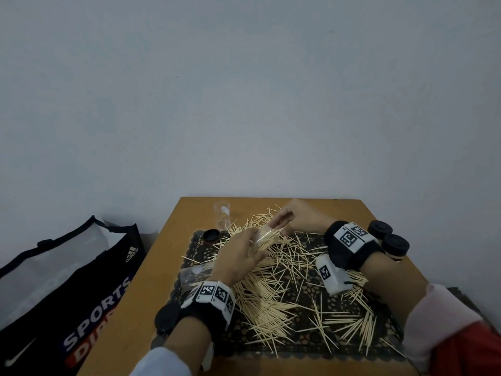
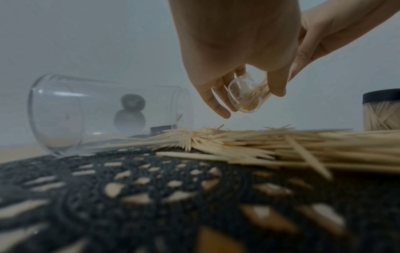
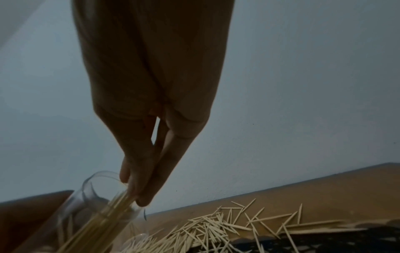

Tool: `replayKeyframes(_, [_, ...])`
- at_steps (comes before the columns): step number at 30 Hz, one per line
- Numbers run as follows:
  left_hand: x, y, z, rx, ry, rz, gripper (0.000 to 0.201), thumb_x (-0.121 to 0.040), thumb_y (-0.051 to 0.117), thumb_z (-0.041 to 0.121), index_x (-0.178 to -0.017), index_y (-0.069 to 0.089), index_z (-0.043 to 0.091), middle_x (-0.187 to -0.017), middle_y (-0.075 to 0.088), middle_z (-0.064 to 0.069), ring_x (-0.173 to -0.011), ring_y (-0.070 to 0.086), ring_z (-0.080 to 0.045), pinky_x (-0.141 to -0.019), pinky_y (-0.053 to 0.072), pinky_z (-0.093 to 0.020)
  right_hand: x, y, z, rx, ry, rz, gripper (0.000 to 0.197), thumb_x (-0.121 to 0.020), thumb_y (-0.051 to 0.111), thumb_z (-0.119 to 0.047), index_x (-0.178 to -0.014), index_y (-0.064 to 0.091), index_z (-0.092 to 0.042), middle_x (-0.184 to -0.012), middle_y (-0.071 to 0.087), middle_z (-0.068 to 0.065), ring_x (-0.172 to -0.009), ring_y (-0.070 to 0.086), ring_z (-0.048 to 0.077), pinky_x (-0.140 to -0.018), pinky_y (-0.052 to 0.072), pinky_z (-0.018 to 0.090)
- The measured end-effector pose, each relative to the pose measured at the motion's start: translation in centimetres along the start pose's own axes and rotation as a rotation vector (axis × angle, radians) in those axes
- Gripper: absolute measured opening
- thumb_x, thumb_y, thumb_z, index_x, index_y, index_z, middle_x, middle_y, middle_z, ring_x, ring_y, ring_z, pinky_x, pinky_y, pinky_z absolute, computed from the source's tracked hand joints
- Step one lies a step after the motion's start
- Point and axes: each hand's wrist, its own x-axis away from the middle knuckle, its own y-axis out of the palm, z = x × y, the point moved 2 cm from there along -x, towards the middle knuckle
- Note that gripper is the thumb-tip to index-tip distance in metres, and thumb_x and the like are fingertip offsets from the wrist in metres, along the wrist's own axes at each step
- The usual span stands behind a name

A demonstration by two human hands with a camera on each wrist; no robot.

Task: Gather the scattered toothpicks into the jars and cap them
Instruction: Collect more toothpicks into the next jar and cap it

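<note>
Above the middle of an orange-brown wooden tabletop [image 1: 173,256], both hands hold one small clear plastic cylinder jar [image 1: 267,236], tilted well off upright with its open mouth toward the right hand. The left hand [image 1: 238,260] curls its fingers and thumb round the jar's closed lower end, as the left wrist view shows. The right hand [image 1: 299,218] has its fingers pressed together on a bundle of pale wooden toothpicks [image 3: 121,203] at the jar's mouth; the bundle reaches down inside the jar, which is partly filled. A second clear plastic jar [image 1: 222,218] stands upright near the tabletop's far left corner, and its contents cannot be made out. A third clear jar [image 1: 193,274] lies on its side at the left edge of a black lace-patterned mat [image 1: 311,291], mouth toward the toothpicks, nearly empty in the left wrist view. A loose round black lid [image 1: 211,235] rests at the mat's far left corner. Two jars with black screw caps [image 1: 390,242] stand close together at the right, behind the right wrist; the left wrist view shows one packed with toothpicks. Many thin, pointed, light-coloured scattered toothpicks [image 1: 273,289] lie crisscrossed over the mat, thickest in the centre and near right. A black and white sports shopping bag [image 1: 67,270] sits to the left of the tabletop.
</note>
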Motion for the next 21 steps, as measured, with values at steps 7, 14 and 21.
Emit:
replayKeyframes(7, [-0.06, 0.18, -0.27, -0.008, 0.019, -0.02, 0.058, -0.088, 0.064, 0.052, -0.134, 0.048, 0.021, -0.118, 0.06, 0.005, -0.101, 0.054, -0.011, -0.084, 0.046, -0.029, 0.28, 0.39, -0.5, -0.033, -0.011, 0.092, 0.014, -0.078, 0.073, 0.004, -0.08, 0.074, -0.009, -0.074, 0.071, 0.004, -0.055, 0.061, 0.003, -0.052, 0.049, 0.017])
replayKeyframes(14, [0.04, -0.14, 0.15, 0.011, 0.02, -0.011, 0.058, -0.09, 0.061, 0.052, -0.136, 0.047, 0.018, -0.119, 0.061, 0.004, -0.101, 0.055, -0.01, -0.08, 0.042, -0.025, -0.09, 0.23, -0.47, -0.048, -0.012, 0.169, 0.019, -0.075, 0.076, 0.002, -0.086, 0.076, -0.015, -0.079, 0.073, -0.001, -0.07, 0.069, 0.009, -0.066, 0.056, 0.021])
replayKeyframes(21, [0.17, -0.27, 0.5, 0.001, 0.05, -0.016, 0.062, -0.089, 0.058, 0.055, -0.136, 0.047, 0.016, -0.12, 0.06, 0.003, -0.102, 0.054, -0.01, -0.08, 0.038, -0.023, 0.12, 0.57, -0.5, -0.021, -0.027, 0.246, 0.022, -0.081, 0.065, 0.011, -0.094, 0.073, -0.004, -0.088, 0.073, 0.007, -0.07, 0.068, 0.008, -0.062, 0.053, 0.014])
